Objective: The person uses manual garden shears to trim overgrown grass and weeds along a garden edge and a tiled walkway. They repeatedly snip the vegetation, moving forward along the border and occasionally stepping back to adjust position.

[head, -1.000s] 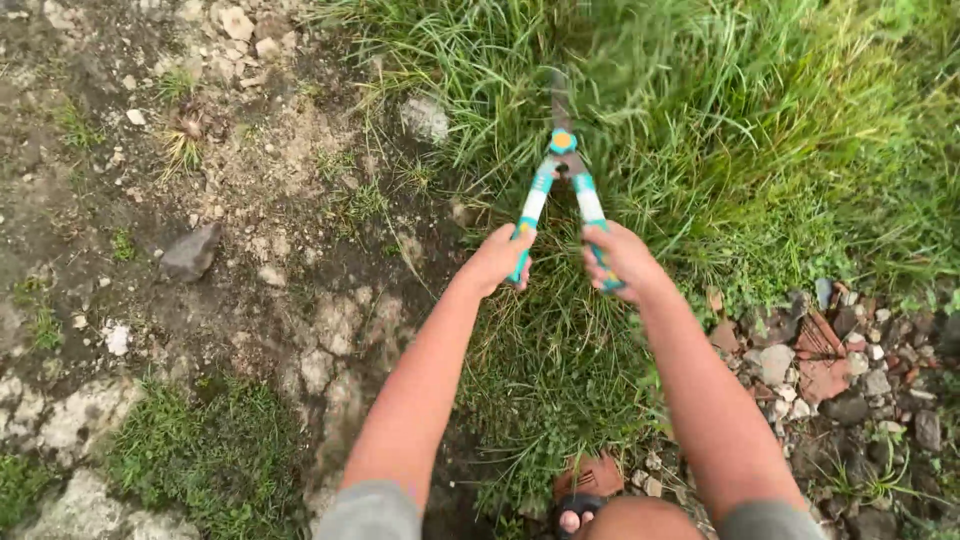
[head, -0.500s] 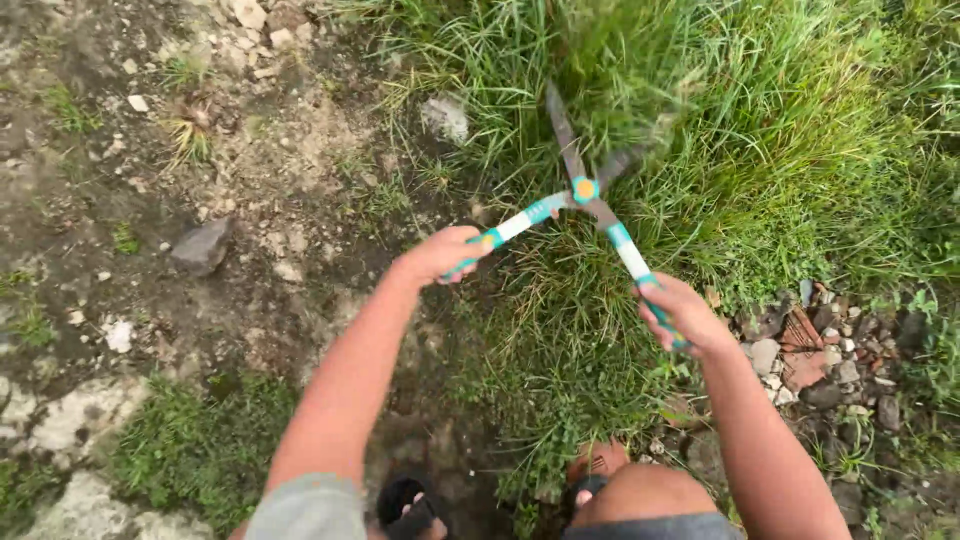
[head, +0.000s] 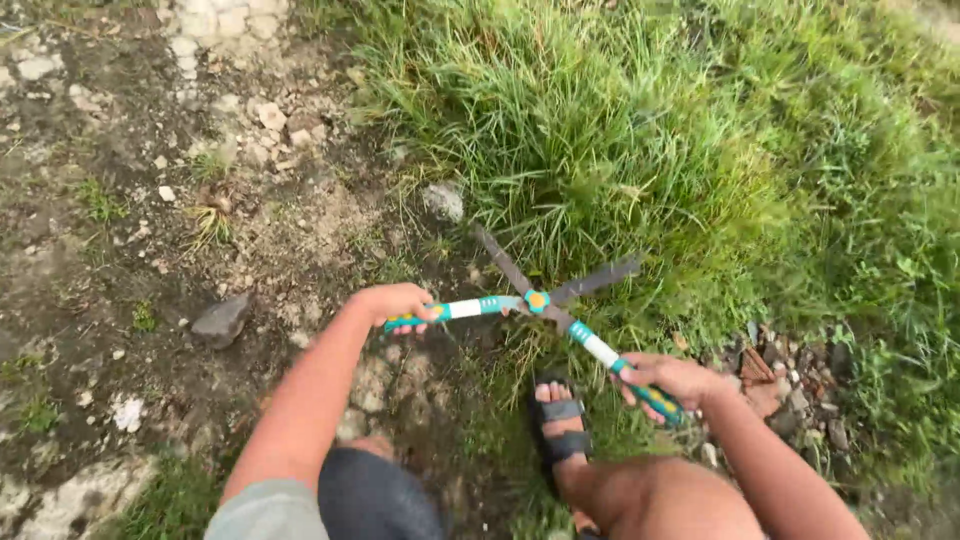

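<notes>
A: Head view, only one. Left hand [head: 398, 302] fingers wrapped tight round one teal-and-white handle of the hedge shears [head: 537, 300]; right hand [head: 672, 381] closed on the other handle.

B: Blades?

A: Spread wide, crossing at the pivot just beyond the left fingertips, tips reaching into the tall grass [head: 640, 130] ahead of both hands.

B: Progress?

A: Hard to judge. Grass past the blades stands thick and long, so most looks uncut. Nearer than the fingers, by the sandalled foot [head: 558, 420], it's shorter and sparser, maybe trimmed, can't say for sure. No clear pile of clippings.

B: Anything else?

A: Bare stony dirt [head: 150, 250] outside the left hand, dark stone [head: 220, 320] just off the left wrist. Rubble and brick bits [head: 790, 390] just outside the right fingers.
</notes>
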